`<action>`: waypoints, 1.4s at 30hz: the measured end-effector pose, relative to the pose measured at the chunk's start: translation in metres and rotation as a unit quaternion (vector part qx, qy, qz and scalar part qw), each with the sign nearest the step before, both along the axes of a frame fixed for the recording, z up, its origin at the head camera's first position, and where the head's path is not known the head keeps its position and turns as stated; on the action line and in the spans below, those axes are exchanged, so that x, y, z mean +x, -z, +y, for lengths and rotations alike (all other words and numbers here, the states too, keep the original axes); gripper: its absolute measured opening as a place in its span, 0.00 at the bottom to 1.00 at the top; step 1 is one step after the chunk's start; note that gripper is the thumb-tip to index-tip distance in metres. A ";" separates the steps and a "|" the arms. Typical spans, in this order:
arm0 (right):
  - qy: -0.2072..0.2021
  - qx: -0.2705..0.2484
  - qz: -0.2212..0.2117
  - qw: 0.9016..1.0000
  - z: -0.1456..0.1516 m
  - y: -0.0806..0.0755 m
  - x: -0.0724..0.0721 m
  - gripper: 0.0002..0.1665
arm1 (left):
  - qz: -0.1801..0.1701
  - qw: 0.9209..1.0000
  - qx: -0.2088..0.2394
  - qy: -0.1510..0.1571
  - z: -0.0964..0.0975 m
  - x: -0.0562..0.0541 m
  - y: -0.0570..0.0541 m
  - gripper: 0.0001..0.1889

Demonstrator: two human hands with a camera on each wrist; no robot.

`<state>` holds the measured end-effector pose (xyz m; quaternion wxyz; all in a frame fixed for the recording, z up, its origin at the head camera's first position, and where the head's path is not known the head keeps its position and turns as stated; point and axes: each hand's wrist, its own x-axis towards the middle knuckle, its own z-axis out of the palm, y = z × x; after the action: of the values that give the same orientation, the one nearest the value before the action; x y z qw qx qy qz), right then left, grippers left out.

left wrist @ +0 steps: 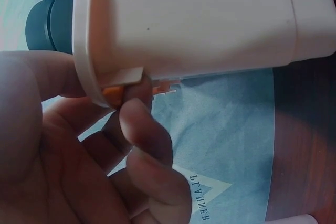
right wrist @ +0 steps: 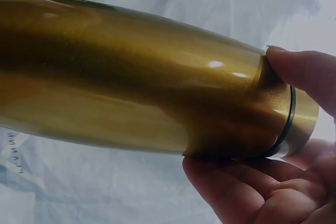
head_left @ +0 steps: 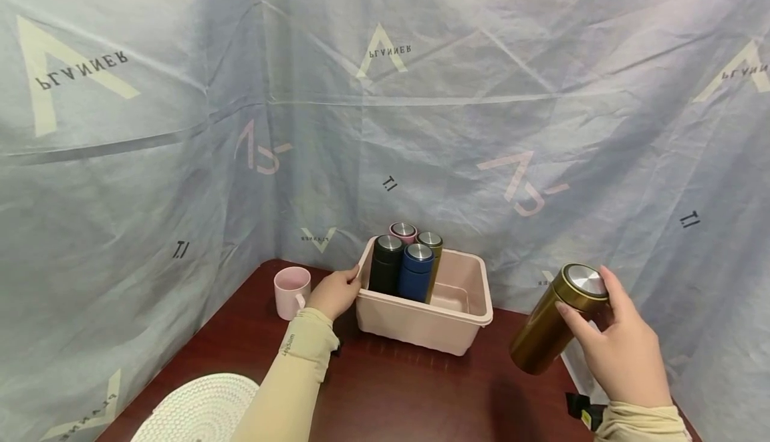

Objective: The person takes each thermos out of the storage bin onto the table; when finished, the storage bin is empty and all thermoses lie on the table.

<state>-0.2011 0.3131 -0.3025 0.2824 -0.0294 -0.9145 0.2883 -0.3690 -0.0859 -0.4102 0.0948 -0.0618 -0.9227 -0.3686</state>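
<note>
In the head view my left hand (head_left: pixel 334 292) grips the left rim of a pale pink plastic bin (head_left: pixel 415 327). The left wrist view shows the thumb on the bin's rim (left wrist: pixel 83 30) and fingers curled under it. Upright in the bin's left part stand a black thermos (head_left: pixel 386 267), a blue thermos (head_left: pixel 416 275), a pink thermos (head_left: pixel 402 230) and a gold thermos (head_left: pixel 430 240) partly hidden behind the blue one. To the bin's right, my right hand (head_left: pixel 628 348) holds another gold thermos (head_left: pixel 544 332) near its silver-topped lid, tilted and raised off the table.
A pink mug (head_left: pixel 292 293) stands left of the bin, beside my left forearm. At the front left lies a round white woven mat (head_left: pixel 201 405) on the dark red table (head_left: pixel 409 388). Grey printed cloth (head_left: pixel 421 148) hangs behind and along the sides.
</note>
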 end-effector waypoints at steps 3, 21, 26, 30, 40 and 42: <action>-0.006 -0.001 -0.007 1.000 0.004 0.002 -0.002 0.57 | 0.000 1.000 -0.002 -0.001 -0.001 0.000 0.000 0.24; -0.008 0.012 -0.018 1.000 0.012 0.015 -0.011 0.56 | -0.005 1.000 -0.006 -0.001 0.000 -0.001 0.000 0.24; -0.014 0.009 -0.026 1.000 0.014 0.019 -0.012 0.57 | -0.005 1.000 -0.007 -0.001 -0.001 -0.002 0.001 0.24; -0.013 0.007 -0.032 0.999 0.014 0.020 -0.012 0.57 | -0.005 1.000 -0.007 -0.002 -0.002 -0.003 0.002 0.24; -0.023 0.011 -0.034 0.999 0.013 0.027 -0.014 0.53 | -0.003 1.000 -0.008 0.005 -0.002 -0.003 0.003 0.24; -0.029 0.015 -0.039 0.999 0.014 0.029 -0.015 0.53 | -0.004 1.000 -0.008 0.004 -0.002 -0.002 0.003 0.24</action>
<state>-0.2160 0.3268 -0.3311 0.2388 -0.0100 -0.9293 0.2815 -0.3711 -0.0878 -0.4132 0.0893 -0.0654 -0.9257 -0.3616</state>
